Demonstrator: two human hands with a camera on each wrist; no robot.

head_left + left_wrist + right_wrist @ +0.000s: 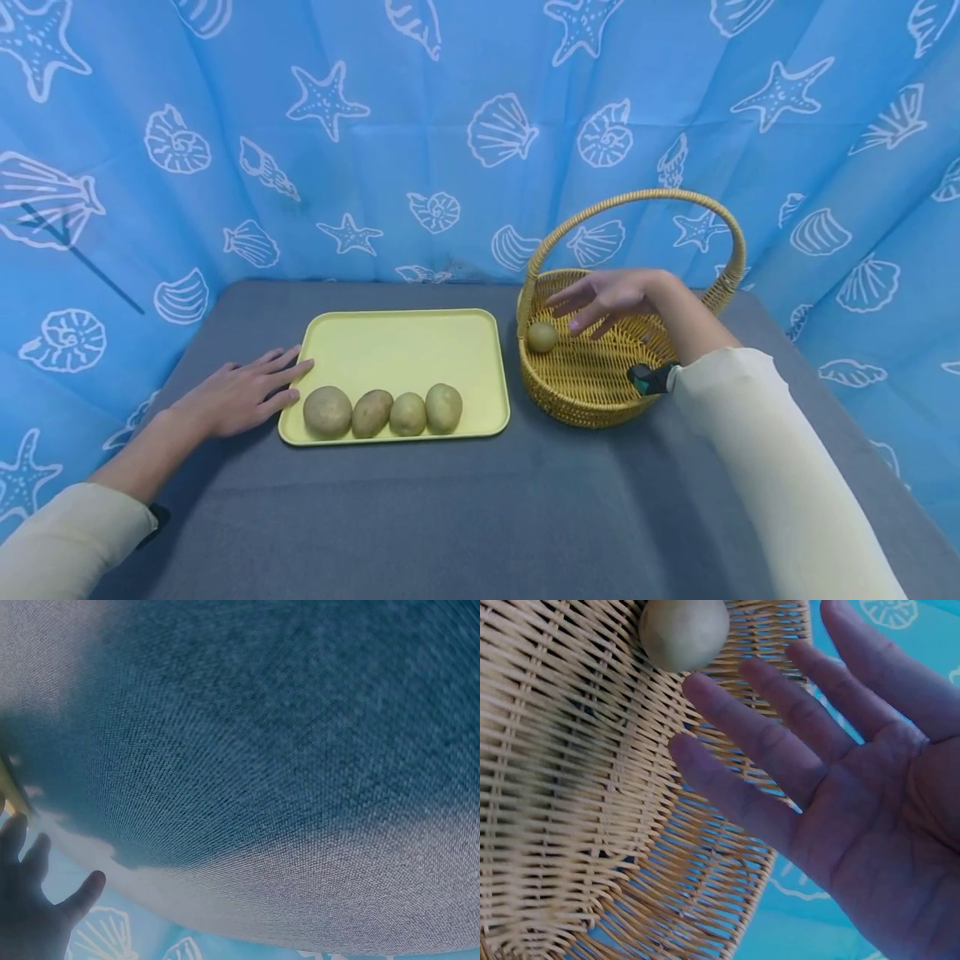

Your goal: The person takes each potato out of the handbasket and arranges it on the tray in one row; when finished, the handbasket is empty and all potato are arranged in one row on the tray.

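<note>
A round potato (542,337) lies at the left inside a wicker basket (592,414) with a tall arched handle. Over the basket's opening, under the handle, hangs my right hand (611,296), fingers spread and holding nothing. In the right wrist view the potato (684,631) shows just beyond the fingertips of that hand (870,817). My left hand (240,392) rests at the left edge of a yellow tray (405,350), fingers straight over its rim. Along the tray's front side several potatoes (372,412) sit in a row, the leftmost the largest.
Tray and basket stand side by side on a table with a grey cloth (450,517), a narrow gap between them. Behind and at both sides hangs a blue curtain (420,167) with white shells and starfish. The basket handle arches above my right hand.
</note>
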